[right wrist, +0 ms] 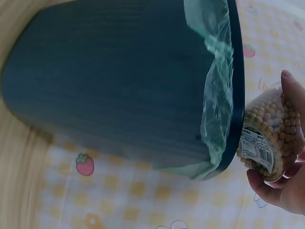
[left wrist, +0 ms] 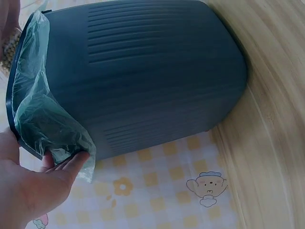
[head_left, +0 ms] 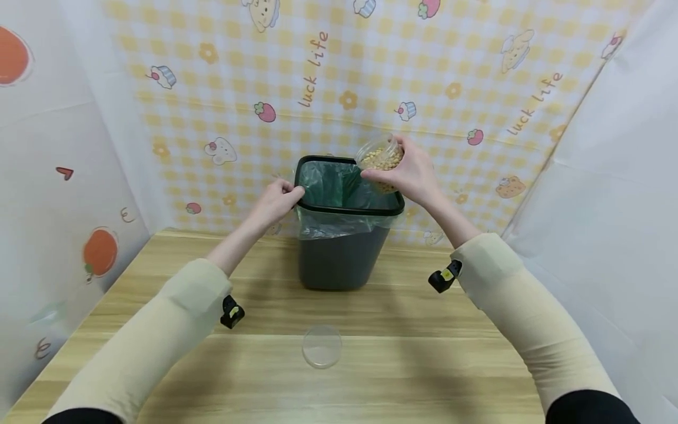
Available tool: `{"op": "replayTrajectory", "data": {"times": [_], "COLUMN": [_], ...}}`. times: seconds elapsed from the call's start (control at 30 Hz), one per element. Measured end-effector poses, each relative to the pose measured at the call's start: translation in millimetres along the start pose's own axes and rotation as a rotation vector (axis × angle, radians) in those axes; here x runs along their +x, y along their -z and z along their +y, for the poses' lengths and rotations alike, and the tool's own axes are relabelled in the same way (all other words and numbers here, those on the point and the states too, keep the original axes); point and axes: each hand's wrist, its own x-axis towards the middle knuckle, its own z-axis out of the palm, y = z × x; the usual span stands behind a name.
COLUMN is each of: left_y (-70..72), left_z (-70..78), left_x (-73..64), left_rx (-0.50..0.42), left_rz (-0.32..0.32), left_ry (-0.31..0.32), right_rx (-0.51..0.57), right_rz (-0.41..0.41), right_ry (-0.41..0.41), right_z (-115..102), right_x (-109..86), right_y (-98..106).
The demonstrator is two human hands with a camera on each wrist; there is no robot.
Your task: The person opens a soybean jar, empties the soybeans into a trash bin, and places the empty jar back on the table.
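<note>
A dark grey trash can (head_left: pixel 339 259) with a black rim stands on the table, lined with a thin green plastic bag (head_left: pixel 323 179) folded over the rim. My left hand (head_left: pixel 278 200) grips the rim's left corner, thumb on top and fingers under the bag's folded edge (left wrist: pixel 52 124). In my right hand (head_left: pixel 415 171) is a clear plastic jar (head_left: pixel 381 156) of round, pale yellow beans, held near the can's right rear rim. The jar is lidless and tilts toward the can's opening, beans still inside. A barcode label (right wrist: pixel 257 149) shows on its base in the right wrist view.
A clear round lid (head_left: pixel 322 346) lies on the wooden table (head_left: pixel 254 365) in front of the can. Behind the can hangs a yellow checked cloth (head_left: pixel 233 118) with cartoon prints. White sheets flank the table on both sides.
</note>
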Motion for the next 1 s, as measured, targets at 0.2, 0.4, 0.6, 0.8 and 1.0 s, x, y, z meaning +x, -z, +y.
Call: {"op": "replayTrajectory", "data": {"times": [0.2, 0.4, 0.6, 0.8, 1.0], "left_y": [-3.8, -4.6, -3.3, -3.8, -3.8], "left_z": [1.1, -0.5, -2.7, -3.3, -2.2], "left_x": [1.2, 1.7, 1.3, 1.3, 0.8], "left_rx": [-0.004, -0.016, -0.028, -0.044, -0.047], "left_rz": [0.017, 0.036, 0.046, 0.041, 0.041], "left_ry": [0.006, 0.005, 0.007, 0.004, 0.013], "right_rx": [-0.016, -0.049, -0.111, -0.177, -0.241], "right_rz": [-0.032, -0.078, -0.152, -0.213, -0.280], "right_ry": [0.015, 0.036, 0.033, 0.046, 0.044], "right_z": [7.8, 8.0, 3.4, -2.4, -5.1], "right_x": [11.5, 22.1, 32.2, 37.6, 41.3], "right_y": [2.7, 5.1, 8.7, 13.8, 16.4]}}
